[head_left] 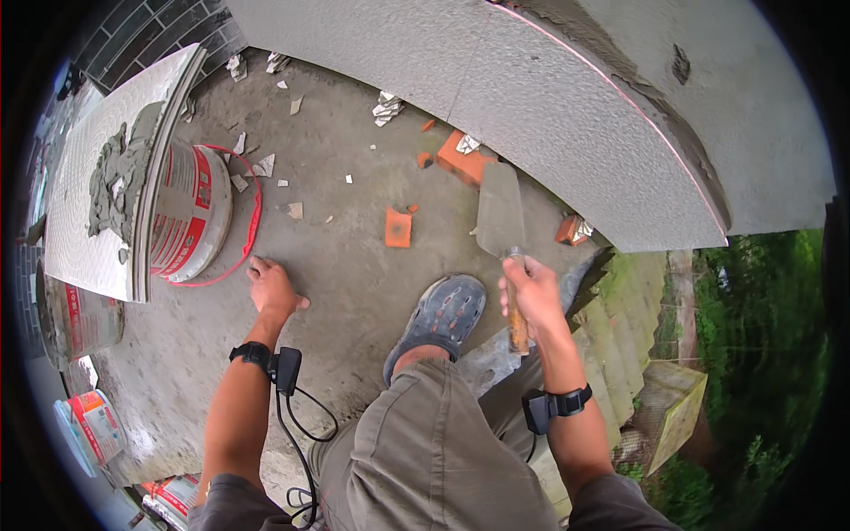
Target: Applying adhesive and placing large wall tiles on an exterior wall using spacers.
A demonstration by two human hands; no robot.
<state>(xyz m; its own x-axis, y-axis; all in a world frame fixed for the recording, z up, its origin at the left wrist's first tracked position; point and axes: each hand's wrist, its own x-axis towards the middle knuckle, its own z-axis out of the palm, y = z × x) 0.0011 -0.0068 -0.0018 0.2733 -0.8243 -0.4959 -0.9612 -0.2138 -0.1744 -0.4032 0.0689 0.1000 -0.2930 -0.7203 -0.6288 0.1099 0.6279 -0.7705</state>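
Observation:
My right hand (533, 294) is wrapped round the wooden handle of a trowel (501, 211). Its grey metal blade points away from me, over the concrete floor beside the tiled wall face. My left hand (273, 290) has its thumb stretched out and its fingers slightly bent, with nothing seen in it. It is close to the red cord-like handle (258, 217) of a white and red bucket (197, 212). On that bucket rests a stack of large pale tiles (71, 232), with a heap of grey mortar (124, 181) on the top one.
Orange brick pieces (398, 228) and broken tile bits (387, 108) lie about the floor (328, 177). A textured grey panel (549, 115) runs along the far side, a pink line on its edge. More buckets (91, 425) stand at left. Right, the floor ends above corrugated roofing (611, 345).

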